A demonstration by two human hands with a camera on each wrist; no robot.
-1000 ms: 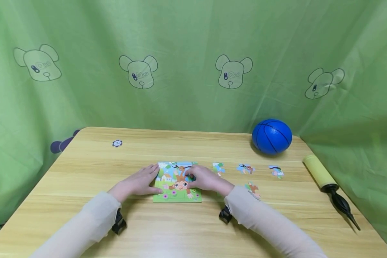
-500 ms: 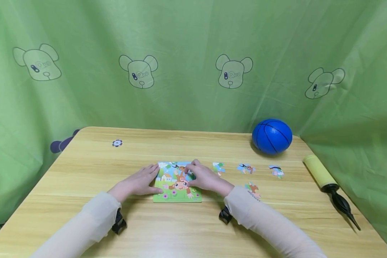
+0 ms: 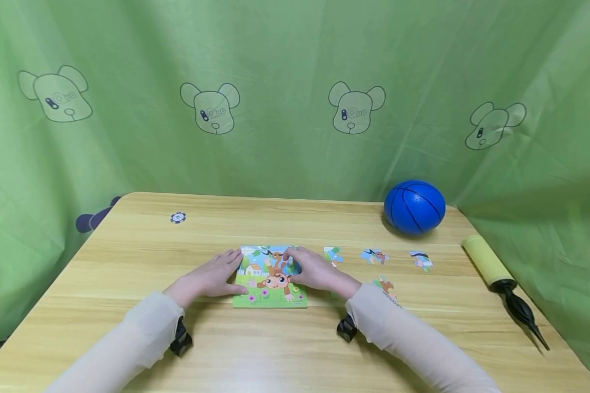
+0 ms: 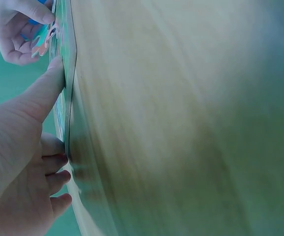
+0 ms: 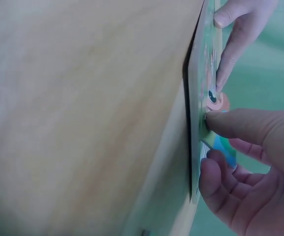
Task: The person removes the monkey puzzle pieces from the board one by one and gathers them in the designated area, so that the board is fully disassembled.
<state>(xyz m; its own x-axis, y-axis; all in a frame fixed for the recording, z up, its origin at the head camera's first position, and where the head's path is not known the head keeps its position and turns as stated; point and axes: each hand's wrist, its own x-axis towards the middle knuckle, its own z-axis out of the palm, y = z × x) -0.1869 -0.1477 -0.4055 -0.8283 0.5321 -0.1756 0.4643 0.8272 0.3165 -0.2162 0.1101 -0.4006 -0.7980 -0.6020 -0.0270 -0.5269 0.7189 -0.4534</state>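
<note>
A flat jigsaw puzzle board [image 3: 270,298] with a monkey picture lies on the table in the head view. My left hand [image 3: 211,275] rests along its left side, thumb on the front left part and the other fingers at the far left edge. Over the right half of the board, my right hand [image 3: 319,271] pinches a puzzle piece [image 5: 224,146] between thumb and fingers. In the left wrist view that puzzle piece [image 4: 43,41] stands tilted up from the board's surface. Most of it is hidden by my right hand in the head view.
Right of the board lie loose puzzle pieces: one close by [image 3: 332,255], one in the middle [image 3: 375,256], one farther right [image 3: 420,260] and one partly behind my sleeve [image 3: 385,287]. A blue ball [image 3: 414,207], a hand pump [image 3: 501,289] and a poker chip [image 3: 178,218] sit farther out.
My right hand has shifted its fingers at the board's right part and drawn slightly to the right, uncovering more of the monkey's face. My left hand stays in place.
</note>
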